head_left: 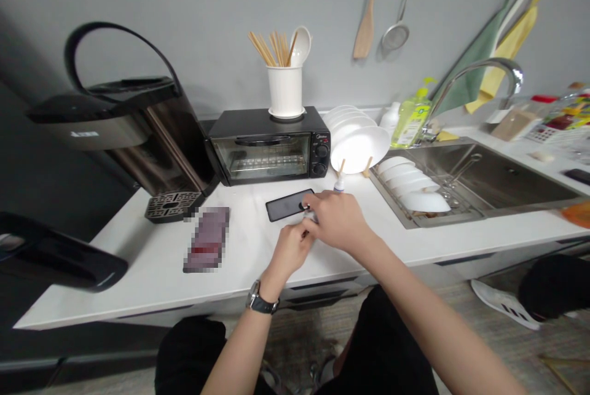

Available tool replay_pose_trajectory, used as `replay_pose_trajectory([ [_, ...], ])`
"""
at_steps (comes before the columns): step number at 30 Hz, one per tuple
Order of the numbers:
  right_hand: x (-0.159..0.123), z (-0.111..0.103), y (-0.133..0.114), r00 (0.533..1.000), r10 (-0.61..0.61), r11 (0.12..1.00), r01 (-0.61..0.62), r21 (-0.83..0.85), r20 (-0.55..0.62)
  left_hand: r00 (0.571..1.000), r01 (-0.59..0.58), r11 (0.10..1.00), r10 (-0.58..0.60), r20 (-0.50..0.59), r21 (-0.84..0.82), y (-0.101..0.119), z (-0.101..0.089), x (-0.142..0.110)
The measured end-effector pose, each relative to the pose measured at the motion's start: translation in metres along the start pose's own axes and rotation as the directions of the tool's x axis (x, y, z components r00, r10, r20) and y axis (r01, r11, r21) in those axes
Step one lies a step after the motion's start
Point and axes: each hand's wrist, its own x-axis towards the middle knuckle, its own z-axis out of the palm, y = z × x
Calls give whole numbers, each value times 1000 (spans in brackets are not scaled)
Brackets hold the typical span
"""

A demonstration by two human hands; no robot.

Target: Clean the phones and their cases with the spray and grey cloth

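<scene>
Head view — small white object (310,216) just beside black smartphone (282,206) on white desk (152,272).
Right hand (338,221) fingers pinching it, left hand (288,252) fingers curled beneath — grip partly hidden.

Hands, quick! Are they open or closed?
Left hand: closed, holding something too small to tell.
Right hand: closed above the phone, cannot tell what it holds.

Black smartphone (282,207) on a white bench (152,272); black toaster oven (270,146) beneath a white utensil holder (284,91); white plates (357,149); lime-green dish soap bottle (412,118); green cloth (470,63) beside yellow cloth (504,57); pale grey wall (207,14); black watch strap (262,303); white shoe (504,303) with diagonal black stripes.
</scene>
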Motion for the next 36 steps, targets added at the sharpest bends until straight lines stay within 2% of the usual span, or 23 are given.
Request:
replay_pose_trajectory([
  [3,7,6,-22,991,-125,992,123,-40,-52,1000,6,999,-6,-1,41,-6,2,1],
  [7,16,10,-30,970,-244,969,243,-40,1,1000,24,999,-23,-7,21,-9,2,2],
  [9,19,8,-23,972,-233,972,233,-3,29,999,41,999,-41,9,-10,-8,1,3],
  [14,24,-2,10,995,-52,997,46,68,88,998,67,994,-69,-10,-91,-3,0,4],
  [18,21,-6,18,988,51,999,-52,4,143,996,80,982,-84,-18,-173,-1,0,3],
  [20,17,-6,9,994,30,999,-27,-27,104,998,54,991,-56,-8,-125,-3,-1,2],
  [23,15,-1,-11,996,-74,996,76,-45,40,1000,29,999,-29,-2,-32,-7,-1,2],
  [27,19,3,-28,981,-177,982,182,-59,75,1000,-8,999,8,18,33,-14,0,3],
  [31,25,-4,-23,972,-168,984,176,-31,167,999,-25,1000,24,33,16,-14,-1,5],
  [36,38,-17,4,916,-244,968,212,131,320,1000,-17,999,18,25,-50,-6,-4,4],
])
